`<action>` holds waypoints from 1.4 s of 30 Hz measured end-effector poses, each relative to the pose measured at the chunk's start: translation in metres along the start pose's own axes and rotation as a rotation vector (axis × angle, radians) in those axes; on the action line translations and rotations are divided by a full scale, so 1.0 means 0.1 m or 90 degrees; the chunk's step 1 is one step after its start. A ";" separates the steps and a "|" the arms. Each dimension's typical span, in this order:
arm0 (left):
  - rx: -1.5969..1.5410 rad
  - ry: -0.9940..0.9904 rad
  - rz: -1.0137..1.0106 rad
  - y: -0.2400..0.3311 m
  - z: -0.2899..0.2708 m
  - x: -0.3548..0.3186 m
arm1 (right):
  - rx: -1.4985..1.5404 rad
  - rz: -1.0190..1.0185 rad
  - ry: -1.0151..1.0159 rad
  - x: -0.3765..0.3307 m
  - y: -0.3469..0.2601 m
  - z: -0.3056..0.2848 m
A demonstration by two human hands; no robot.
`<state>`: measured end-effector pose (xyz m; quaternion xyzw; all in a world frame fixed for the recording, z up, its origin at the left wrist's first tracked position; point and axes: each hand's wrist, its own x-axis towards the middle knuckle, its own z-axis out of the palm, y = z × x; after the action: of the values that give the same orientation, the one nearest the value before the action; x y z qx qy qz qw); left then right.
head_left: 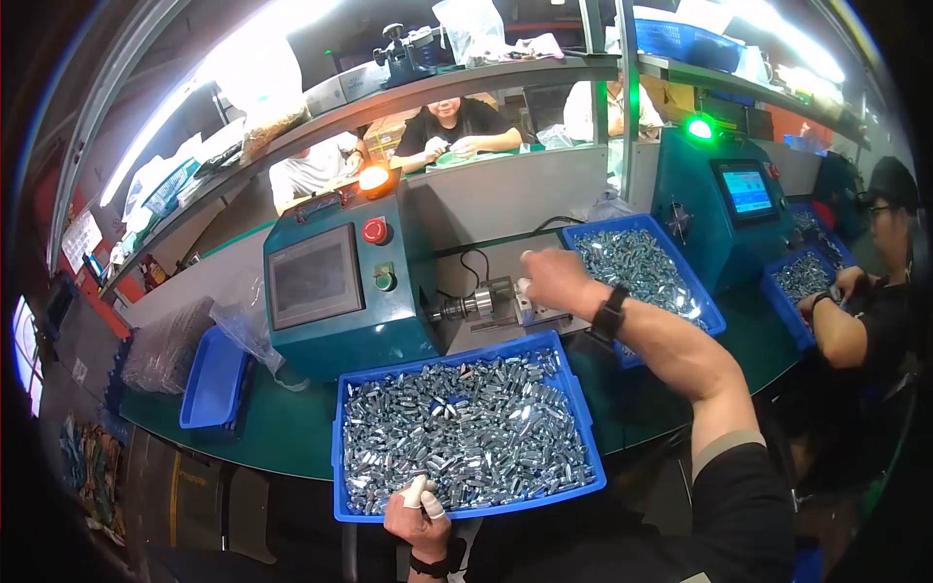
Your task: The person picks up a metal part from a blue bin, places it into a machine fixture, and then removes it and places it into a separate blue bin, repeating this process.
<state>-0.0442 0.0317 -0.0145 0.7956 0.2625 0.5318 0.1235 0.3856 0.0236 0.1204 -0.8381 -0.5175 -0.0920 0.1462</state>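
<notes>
Right hand [551, 277] stretched far over the bench, fingers curled at the machine's chuck [476, 302], grasp hidden. Left hand [418, 515] closed at the near rim of the blue tray [583, 428], taped fingertips pinching among small metal parts [466, 432]. Chuck axis running left-right, just left of the right hand.
</notes>
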 end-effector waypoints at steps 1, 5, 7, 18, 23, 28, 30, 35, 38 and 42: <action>-0.003 0.002 0.010 -0.01 0.00 0.01 | -0.010 0.016 0.006 -0.08 0.13 -0.05; 0.001 -0.001 0.015 0.03 -0.07 0.01 | -0.073 0.119 -0.037 -0.43 0.64 -0.46; 0.000 -0.023 0.016 0.06 -0.01 0.09 | -0.098 0.171 -0.077 -0.40 1.12 -0.53; 0.121 -0.037 0.024 0.11 0.03 0.14 | 0.633 0.186 0.441 1.33 1.81 -2.09; 0.147 -0.010 0.008 0.11 0.03 0.12 | 0.651 0.363 0.390 1.82 1.89 -2.44; 0.139 -0.054 -0.007 0.10 -0.07 0.11 | 0.705 0.345 0.330 1.87 1.97 -2.33; 0.136 -0.063 -0.009 0.07 -0.06 0.09 | 0.745 0.332 0.350 1.83 1.96 -2.36; 0.087 -0.057 0.021 0.12 -0.07 0.05 | 1.004 0.248 0.368 1.38 2.34 -2.16; 0.098 -0.043 0.008 0.19 -0.15 -0.19 | 1.146 0.148 0.280 0.86 1.97 -1.80; 0.006 -0.050 -0.129 0.14 -0.15 -0.05 | 1.250 -0.033 0.109 -0.02 1.20 -1.19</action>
<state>-0.0553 0.0155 -0.0059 0.7858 0.3388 0.4839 0.1831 0.4916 -0.0689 0.2139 -0.3237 -0.3699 0.3149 0.8119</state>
